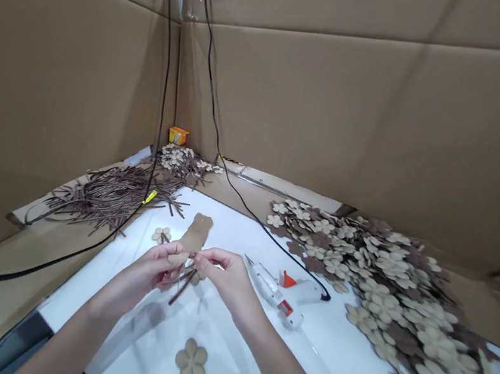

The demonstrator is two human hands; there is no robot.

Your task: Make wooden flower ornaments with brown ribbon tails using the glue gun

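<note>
Near the middle of the white board, my left hand (pixel 155 270) is closed on a small beige piece, its fingertips pressed around it. My right hand (pixel 225 273) is pinched against the same spot, and what lies between its fingertips is too small to make out. Thin brown strips (pixel 182 287) extend below the fingers. Just beyond the hands lies a tan piece with wavy edges (pixel 198 233). One beige flower (pixel 190 363) rests flat nearer to me, and a smaller pale flower (pixel 161 234) is left of the tan piece.
A white glue gun (pixel 273 286) with a black cable lies to the right. Beige and brown flowers (pixel 387 288) are heaped at the right. Brown strips (pixel 118 193) are piled at the left, with an orange box (pixel 178 136) in the corner. Cardboard walls (pixel 340 113) stand behind.
</note>
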